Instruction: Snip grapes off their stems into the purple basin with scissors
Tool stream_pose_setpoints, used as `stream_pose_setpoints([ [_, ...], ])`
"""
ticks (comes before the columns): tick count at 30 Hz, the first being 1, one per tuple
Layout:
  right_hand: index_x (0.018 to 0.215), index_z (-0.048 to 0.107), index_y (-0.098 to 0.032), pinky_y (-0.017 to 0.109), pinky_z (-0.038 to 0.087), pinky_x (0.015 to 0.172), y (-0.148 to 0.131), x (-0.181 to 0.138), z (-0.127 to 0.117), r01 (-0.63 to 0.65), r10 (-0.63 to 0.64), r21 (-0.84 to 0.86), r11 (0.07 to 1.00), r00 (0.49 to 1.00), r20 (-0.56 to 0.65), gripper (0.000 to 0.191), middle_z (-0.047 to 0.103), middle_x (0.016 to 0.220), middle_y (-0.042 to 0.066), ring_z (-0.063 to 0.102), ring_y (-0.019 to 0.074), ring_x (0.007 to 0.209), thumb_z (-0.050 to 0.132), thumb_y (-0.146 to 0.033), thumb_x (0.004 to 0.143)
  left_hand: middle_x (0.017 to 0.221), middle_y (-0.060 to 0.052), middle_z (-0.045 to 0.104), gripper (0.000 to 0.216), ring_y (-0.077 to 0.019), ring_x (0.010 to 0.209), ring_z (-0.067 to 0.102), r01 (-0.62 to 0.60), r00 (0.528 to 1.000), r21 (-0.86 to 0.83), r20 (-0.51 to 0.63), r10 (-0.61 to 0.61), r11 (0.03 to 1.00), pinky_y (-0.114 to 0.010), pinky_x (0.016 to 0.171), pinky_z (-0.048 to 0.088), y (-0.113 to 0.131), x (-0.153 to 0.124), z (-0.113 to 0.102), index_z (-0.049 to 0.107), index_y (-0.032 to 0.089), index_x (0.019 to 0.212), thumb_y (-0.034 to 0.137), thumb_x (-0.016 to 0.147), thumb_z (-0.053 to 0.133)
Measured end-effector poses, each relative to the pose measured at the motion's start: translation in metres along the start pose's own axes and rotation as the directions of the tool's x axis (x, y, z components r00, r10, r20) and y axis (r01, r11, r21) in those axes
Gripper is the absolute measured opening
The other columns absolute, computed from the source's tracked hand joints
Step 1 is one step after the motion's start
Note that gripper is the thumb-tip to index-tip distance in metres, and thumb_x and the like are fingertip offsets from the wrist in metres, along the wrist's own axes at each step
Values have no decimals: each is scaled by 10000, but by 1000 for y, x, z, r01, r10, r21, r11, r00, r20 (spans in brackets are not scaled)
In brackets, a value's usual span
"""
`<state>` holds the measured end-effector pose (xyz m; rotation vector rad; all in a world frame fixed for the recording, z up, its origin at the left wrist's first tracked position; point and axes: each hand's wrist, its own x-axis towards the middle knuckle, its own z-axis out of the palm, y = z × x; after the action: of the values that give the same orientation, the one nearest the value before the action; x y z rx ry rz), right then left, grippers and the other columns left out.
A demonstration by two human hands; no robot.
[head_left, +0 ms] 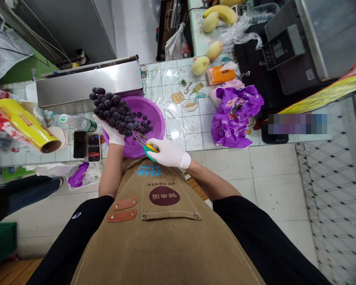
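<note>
The left grip [114, 136], a white-gloved hand, holds a bunch of dark grapes [111, 107] from below, its fingers mostly hidden beneath the fruit, while the right grip [167, 153], gloved too, is closed around the handles of scissors [152, 147]. The blades point from the right grip toward the lower end of the bunch, by its green stem; whether they touch it is too small to tell. Under and between both grips sits a purple basin [160, 118] on the counter [192, 126], and more grapes show over it just beyond the scissors, either loose or hanging from the bunch; I cannot tell which. Beyond the left grip stands a long metal box [91, 85]. Just left of that same grip lies a clear bottle [80, 122], with a phone [94, 147] nearer the person and a yellow roll [28, 124] farther left. Well to the right of the right grip rests a crumpled purple bag [235, 114], and past it, farther from the person, an orange packet [221, 75] lies near pale yellow fruit [200, 65].
</note>
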<state>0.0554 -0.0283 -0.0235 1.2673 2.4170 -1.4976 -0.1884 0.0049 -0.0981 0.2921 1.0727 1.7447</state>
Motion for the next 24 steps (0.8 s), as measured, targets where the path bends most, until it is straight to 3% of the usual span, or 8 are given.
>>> stream_pose_setpoints([
  [4,1122,707,-150,301,478,778,9,0,1,20,-49,340,940,996,75,317,732,931,32,609,165,805,637,-405,946,1642,-2,616,1011,-187,1642,420,-11,1000,105,-1,11,994,-421,1269,492,0,2,-5,586,359,1575,740,1004,-156],
  [7,1096,691,-145,290,469,745,9,2,-2,-6,-71,461,887,986,150,326,698,889,15,559,143,759,673,-417,918,1647,24,609,991,-116,1682,310,-55,998,182,-33,62,982,-385,1310,432,-4,7,-13,586,331,1558,655,1027,-185],
  [12,1099,670,-136,280,454,724,4,7,-6,-50,-80,527,849,972,221,294,694,869,19,541,129,730,658,-379,934,1667,1,585,992,-98,1723,154,-96,995,85,37,93,992,-414,1342,353,-11,13,-22,569,242,1566,644,1051,-178],
  [21,997,643,-155,263,396,664,9,13,2,8,-123,591,807,980,155,277,592,748,-38,469,111,663,648,-421,919,1715,-1,531,975,-142,1669,357,-40,999,116,31,36,992,-412,1322,447,4,-5,6,416,339,1697,656,1012,-201],
  [24,1031,664,-151,273,418,685,11,12,2,21,-108,525,851,985,137,292,629,775,-23,507,124,680,627,-422,929,1708,20,538,970,-166,1669,374,1,1000,176,7,-2,984,-423,1308,463,7,-7,9,410,407,1701,715,990,-173],
])
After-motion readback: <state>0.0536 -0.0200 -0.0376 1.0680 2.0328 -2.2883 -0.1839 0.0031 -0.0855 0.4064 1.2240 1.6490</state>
